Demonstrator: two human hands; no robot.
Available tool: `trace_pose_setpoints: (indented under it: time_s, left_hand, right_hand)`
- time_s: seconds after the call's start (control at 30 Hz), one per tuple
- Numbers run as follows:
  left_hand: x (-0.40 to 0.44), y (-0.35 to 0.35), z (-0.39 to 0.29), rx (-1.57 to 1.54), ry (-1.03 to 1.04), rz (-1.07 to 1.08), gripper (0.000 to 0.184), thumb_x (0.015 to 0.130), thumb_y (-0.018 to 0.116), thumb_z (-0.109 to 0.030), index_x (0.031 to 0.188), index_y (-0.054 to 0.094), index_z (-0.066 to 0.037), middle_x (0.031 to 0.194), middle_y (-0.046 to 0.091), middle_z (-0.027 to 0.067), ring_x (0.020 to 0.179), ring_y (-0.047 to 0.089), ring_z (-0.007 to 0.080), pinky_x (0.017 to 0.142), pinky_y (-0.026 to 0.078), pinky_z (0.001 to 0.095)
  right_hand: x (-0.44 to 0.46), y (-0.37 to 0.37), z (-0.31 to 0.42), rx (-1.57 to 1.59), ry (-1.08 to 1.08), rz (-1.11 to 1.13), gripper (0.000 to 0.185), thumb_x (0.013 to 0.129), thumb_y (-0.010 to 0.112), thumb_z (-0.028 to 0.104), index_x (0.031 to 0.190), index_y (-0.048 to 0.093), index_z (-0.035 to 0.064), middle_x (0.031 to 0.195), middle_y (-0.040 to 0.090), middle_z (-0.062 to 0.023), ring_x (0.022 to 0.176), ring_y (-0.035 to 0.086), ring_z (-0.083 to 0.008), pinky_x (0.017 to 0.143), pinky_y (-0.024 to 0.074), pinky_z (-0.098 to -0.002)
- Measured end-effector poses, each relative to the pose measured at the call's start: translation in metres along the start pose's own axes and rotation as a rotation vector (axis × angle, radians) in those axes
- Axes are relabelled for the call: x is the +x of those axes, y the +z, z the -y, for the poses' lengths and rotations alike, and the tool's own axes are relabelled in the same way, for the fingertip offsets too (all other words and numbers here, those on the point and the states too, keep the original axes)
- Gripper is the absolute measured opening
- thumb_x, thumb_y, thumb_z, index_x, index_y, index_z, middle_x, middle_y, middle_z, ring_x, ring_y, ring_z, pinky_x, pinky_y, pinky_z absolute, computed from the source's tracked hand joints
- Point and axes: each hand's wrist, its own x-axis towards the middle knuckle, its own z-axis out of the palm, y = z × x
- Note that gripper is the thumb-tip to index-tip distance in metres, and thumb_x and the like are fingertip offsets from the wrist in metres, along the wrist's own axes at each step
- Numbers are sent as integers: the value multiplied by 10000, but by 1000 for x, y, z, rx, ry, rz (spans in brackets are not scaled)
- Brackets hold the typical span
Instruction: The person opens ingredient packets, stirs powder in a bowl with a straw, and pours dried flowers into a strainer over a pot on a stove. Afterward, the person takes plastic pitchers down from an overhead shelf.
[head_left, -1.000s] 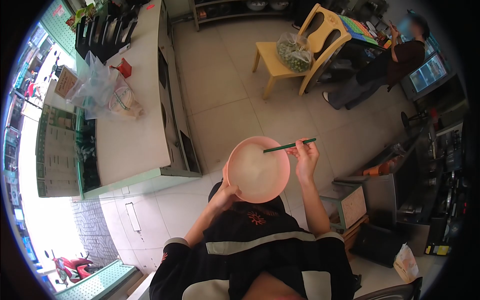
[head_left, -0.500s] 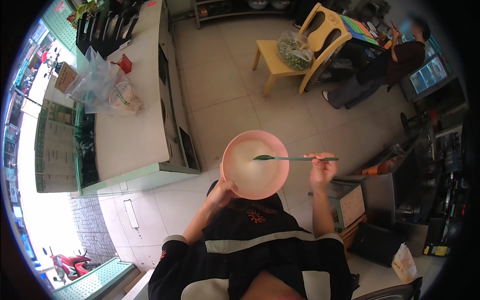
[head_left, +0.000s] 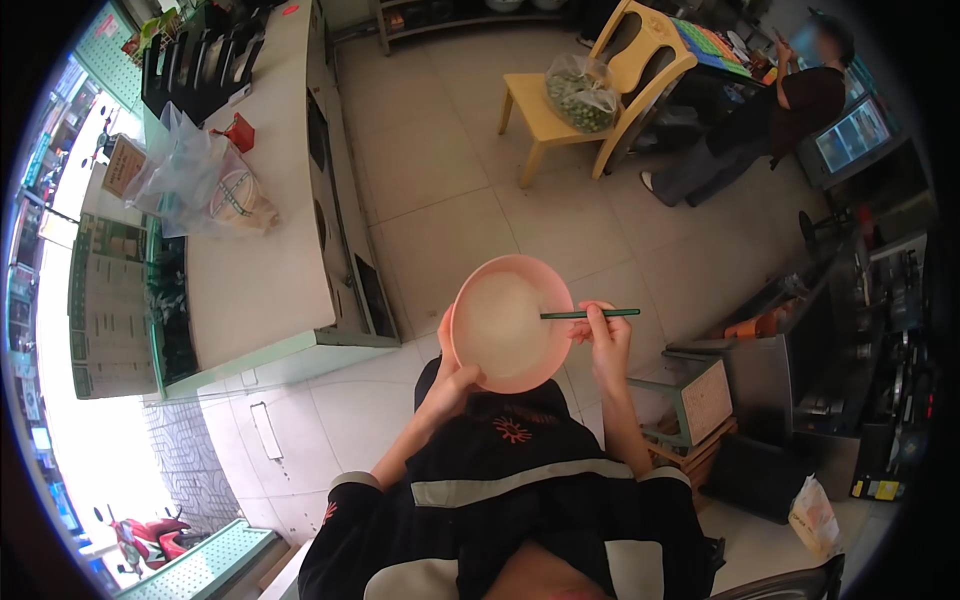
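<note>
A pink bowl (head_left: pixel 552 352) with a pale, milky liquid (head_left: pixel 500 325) inside is held in front of my body. My left hand (head_left: pixel 455 383) grips its left side, the thumb over the near rim. Between the thumb and fingers of my right hand (head_left: pixel 608 345) is the handle of a green spoon (head_left: pixel 622 313). The spoon lies across the right rim, and its head is hidden in the liquid. My right fingertips are close beside the bowl's wall; I cannot tell whether they touch it.
On the left, a long counter (head_left: pixel 265 300) carries a plastic bag (head_left: pixel 185 185) and a red box (head_left: pixel 238 132). A yellow chair (head_left: pixel 530 95) holds a bag of green produce (head_left: pixel 582 95). Another person (head_left: pixel 740 135) stands at the back right. A metal cabinet (head_left: pixel 757 390) is at right.
My right hand has moved left, up to the bowl, and the spoon head has sunk out of sight into the liquid. The bowl has shifted and tilted slightly.
</note>
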Motion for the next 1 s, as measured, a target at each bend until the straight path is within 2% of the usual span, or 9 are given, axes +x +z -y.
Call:
trace_pose_setpoints:
  time_s: [0.2,0.3,0.37,0.47,0.6,0.8,0.87,0.9,1.0]
  left_hand:
    - [0,-2,-2,-21,-77,-7,790,590,451,-57,1280,75,-136,1132,359,128,955,478,245,667,497,376]
    - [2,-5,-6,-76,-103,-10,762,589,469,-86,1267,120,-98,1132,375,136,955,488,260,695,494,408]
    - [2,-7,-7,-112,-126,0,751,587,478,-98,1259,144,-83,1129,384,141,957,490,269,708,490,425]
    - [5,-10,-5,-148,-136,-1,733,583,485,-99,1246,174,-72,1121,396,149,965,487,287,714,486,445]
    - [11,-14,0,-164,-133,11,759,577,483,-98,1256,146,-81,1132,382,154,970,482,302,720,481,458]
    - [10,5,-8,-80,14,-21,815,591,457,-68,1279,30,-160,1180,301,147,1030,430,300,710,488,440]
    - [11,9,-6,-60,48,-32,825,595,451,-57,1280,9,-179,1186,284,144,1049,410,298,707,490,432]
    - [11,10,-6,-58,41,-34,824,595,450,-51,1281,12,-181,1181,284,144,1057,400,296,707,490,427]
    - [14,5,-1,-69,4,-31,822,597,449,-49,1282,13,-182,1182,282,142,1060,395,295,708,490,422]
  right_hand:
    - [-8,9,-6,-16,-74,97,180,853,448,142,838,543,-10,626,540,-28,472,447,-57,454,343,-169]
    - [-11,8,-2,-111,-326,186,112,820,482,94,821,554,8,658,574,-46,477,457,-88,468,357,-188]
    - [-9,4,10,-324,-712,291,63,762,523,34,810,563,26,728,610,-79,495,487,-136,477,379,-227]
    - [-9,2,36,-400,-911,458,76,718,545,6,784,567,37,785,619,-106,521,517,-175,488,396,-258]
    - [-15,-6,62,-427,-949,450,68,711,551,0,764,567,38,782,619,-101,544,537,-175,487,397,-250]
    - [-23,5,40,-707,-774,2,38,762,529,26,778,561,15,647,585,-81,476,499,-151,440,371,-226]
    - [-25,12,13,-479,-307,-69,99,813,494,73,795,548,-8,573,528,-30,430,453,-90,400,335,-213]
    - [-22,18,6,-270,-243,-98,172,849,457,131,820,535,-19,608,508,-4,394,407,-34,353,287,-184]
    - [-16,26,-2,38,-1,-183,199,862,433,157,834,533,-13,664,516,-15,347,366,-28,322,252,-161]
